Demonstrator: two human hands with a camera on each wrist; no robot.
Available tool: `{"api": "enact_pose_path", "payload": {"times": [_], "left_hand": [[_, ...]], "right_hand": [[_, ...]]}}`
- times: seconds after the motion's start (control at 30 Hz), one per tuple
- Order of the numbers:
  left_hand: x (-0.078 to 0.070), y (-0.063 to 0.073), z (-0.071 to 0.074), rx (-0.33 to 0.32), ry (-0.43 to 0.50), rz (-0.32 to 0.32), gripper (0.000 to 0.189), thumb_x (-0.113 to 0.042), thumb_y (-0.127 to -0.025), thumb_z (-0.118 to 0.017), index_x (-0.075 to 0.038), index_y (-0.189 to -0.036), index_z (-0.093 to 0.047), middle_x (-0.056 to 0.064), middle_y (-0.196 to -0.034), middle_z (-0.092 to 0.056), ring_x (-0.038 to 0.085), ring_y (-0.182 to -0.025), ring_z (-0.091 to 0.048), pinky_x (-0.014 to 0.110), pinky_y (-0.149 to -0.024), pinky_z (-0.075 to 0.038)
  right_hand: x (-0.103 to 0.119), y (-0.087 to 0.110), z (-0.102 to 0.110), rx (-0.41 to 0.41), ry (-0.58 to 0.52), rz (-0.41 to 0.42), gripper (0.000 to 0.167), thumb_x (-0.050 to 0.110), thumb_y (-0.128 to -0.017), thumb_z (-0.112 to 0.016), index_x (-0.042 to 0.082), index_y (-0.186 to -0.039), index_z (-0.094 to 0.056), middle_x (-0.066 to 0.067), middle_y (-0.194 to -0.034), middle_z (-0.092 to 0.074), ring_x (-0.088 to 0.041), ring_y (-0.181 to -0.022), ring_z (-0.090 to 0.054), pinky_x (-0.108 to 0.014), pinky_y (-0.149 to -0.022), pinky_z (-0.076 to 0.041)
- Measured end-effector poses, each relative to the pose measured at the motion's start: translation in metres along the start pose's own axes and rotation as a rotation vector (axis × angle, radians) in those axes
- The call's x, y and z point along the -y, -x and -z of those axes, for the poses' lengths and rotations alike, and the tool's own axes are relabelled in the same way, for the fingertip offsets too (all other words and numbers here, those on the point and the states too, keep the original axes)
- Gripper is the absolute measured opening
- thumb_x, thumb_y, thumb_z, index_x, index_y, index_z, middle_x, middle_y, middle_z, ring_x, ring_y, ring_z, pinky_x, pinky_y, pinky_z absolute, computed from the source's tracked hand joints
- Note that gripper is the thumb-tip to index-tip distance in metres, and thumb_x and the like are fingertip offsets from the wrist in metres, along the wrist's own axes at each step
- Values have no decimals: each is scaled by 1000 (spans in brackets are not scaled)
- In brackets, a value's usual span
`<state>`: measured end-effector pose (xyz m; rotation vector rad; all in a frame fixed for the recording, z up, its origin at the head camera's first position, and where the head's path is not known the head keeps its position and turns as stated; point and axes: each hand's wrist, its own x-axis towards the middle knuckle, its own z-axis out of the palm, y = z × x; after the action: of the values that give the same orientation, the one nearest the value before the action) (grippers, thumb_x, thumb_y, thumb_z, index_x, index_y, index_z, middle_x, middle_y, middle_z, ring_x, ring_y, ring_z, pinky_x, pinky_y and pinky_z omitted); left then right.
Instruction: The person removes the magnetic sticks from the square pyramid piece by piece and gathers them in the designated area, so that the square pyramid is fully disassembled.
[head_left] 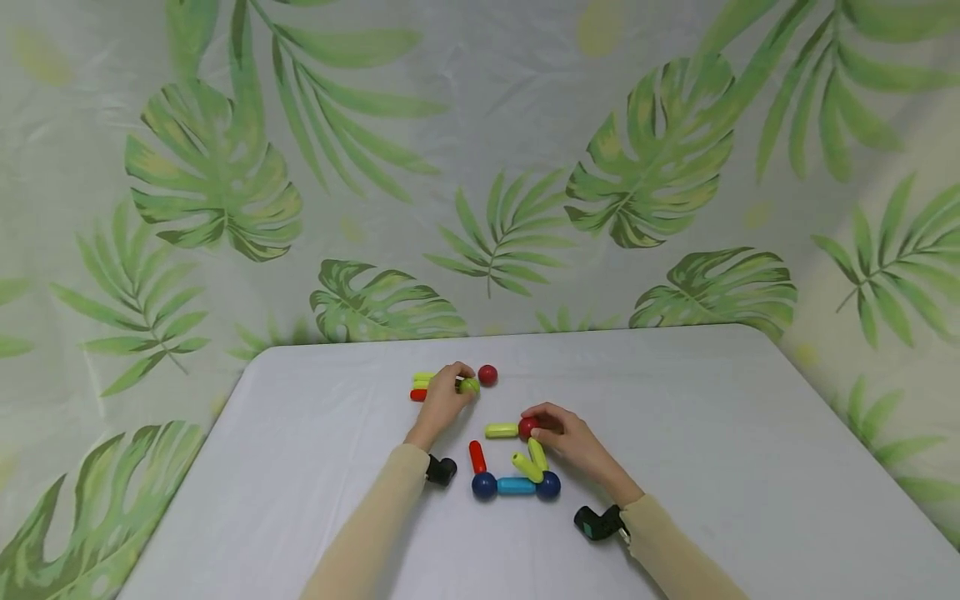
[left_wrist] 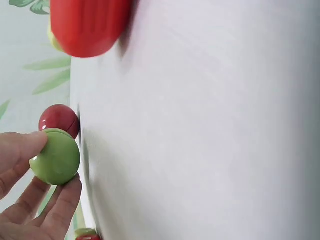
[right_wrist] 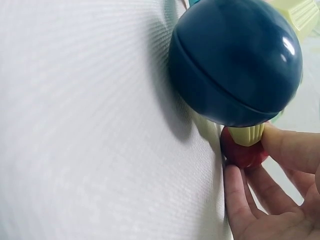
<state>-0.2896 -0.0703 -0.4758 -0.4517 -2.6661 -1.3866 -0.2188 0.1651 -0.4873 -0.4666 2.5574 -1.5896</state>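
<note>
My left hand (head_left: 446,398) pinches a green ball (left_wrist: 56,159) between thumb and fingers, close over the far middle of the table. Just beyond it lies a loose red ball (head_left: 487,375). With thumb and fingertips, my right hand (head_left: 572,437) grips another red ball (right_wrist: 245,154), a corner of a construction of balls and rods. A yellow-green rod (head_left: 501,430) extends left from that ball, and a second one (head_left: 537,454) runs down to a dark blue ball (head_left: 549,485). Between this and the other dark blue ball (head_left: 484,485) spans a light blue rod (head_left: 516,486).
Left of my left hand lie yellow-green rods (head_left: 423,377) and a red rod (head_left: 417,395), partly covered by the hand. Another red rod (head_left: 477,457) rises from the left blue ball. A yellow-green rod (head_left: 527,467) slants off the right one. A leaf-print cloth (head_left: 510,167) hangs behind the white table (head_left: 675,400).
</note>
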Motion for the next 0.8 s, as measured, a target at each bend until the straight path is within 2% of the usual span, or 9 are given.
{"api": "enact_pose_path", "payload": {"times": [0.13, 0.27, 0.33, 0.4, 0.47, 0.6, 0.67, 0.73, 0.8], "left_hand": [[2, -8, -5, -21, 7, 29, 23, 5, -83, -67, 2, -104, -59, 15, -106, -60, 28, -95, -59, 39, -83, -49], [2, -8, -5, -23, -3, 33, 26, 3, -84, -68, 0, -108, -58, 16, -112, -58, 29, -99, -57, 40, -87, -48], [-1, -3, -2, -23, -15, 15, 28, 0, -85, -68, -2, -112, -58, 15, -115, -56, 31, -103, -55, 40, -89, -47], [-5, 5, 1, -1, 4, -38, 28, -1, -87, -68, -3, -113, -59, 16, -116, -54, 32, -105, -53, 41, -90, -47], [-12, 17, 3, 88, 73, -109, 27, -2, -88, -66, -3, -115, -59, 17, -117, -55, 32, -105, -53, 41, -89, -47], [-26, 42, 1, 421, 228, -239, 28, -6, -91, -64, -4, -118, -59, 16, -117, -59, 24, -101, -59, 34, -86, -50], [-33, 53, -4, 544, 228, -276, 27, -10, -91, -66, -5, -117, -60, 10, -114, -61, 16, -97, -60, 27, -84, -50], [-38, 60, -9, 573, 183, -308, 24, -10, -89, -68, -6, -112, -62, 4, -107, -63, 10, -92, -60, 23, -81, -50], [-42, 66, -13, 539, 126, -327, 19, -8, -87, -70, -7, -104, -63, -1, -98, -62, 6, -86, -58, 21, -78, -50]], "right_hand": [[0, -1, -2, -3, 3, -10, 25, 9, -94, -59, 5, -119, -61, -9, -115, -62, -27, -104, -57, -45, -93, -46], [2, -2, -2, -5, -5, -44, 25, 8, -95, -59, 7, -120, -61, -8, -116, -61, -26, -105, -56, -46, -95, -44], [3, -1, -2, 1, -7, -47, 26, 9, -95, -59, 6, -120, -61, -9, -117, -61, -27, -106, -56, -46, -95, -44], [3, -1, -1, 8, -13, -35, 26, 9, -95, -59, 5, -121, -60, -10, -117, -61, -28, -106, -56, -47, -95, -43], [3, 0, -1, 15, -16, -21, 27, 10, -95, -59, 4, -121, -60, -12, -118, -60, -29, -106, -56, -48, -95, -43], [1, 0, 1, 13, -16, 2, 26, 8, -95, -59, 3, -120, -60, -13, -116, -61, -29, -105, -57, -46, -92, -45], [0, 0, 2, 14, -19, 18, 26, 8, -95, -59, 3, -120, -60, -13, -116, -61, -29, -106, -57, -44, -91, -46], [1, 0, 3, 25, -31, 31, 26, 7, -95, -58, 2, -121, -59, -14, -116, -61, -30, -107, -57, -44, -91, -46], [1, 0, 3, 38, -34, 37, 27, 8, -96, -57, 1, -122, -58, -15, -118, -60, -31, -108, -56, -44, -92, -46]]}}
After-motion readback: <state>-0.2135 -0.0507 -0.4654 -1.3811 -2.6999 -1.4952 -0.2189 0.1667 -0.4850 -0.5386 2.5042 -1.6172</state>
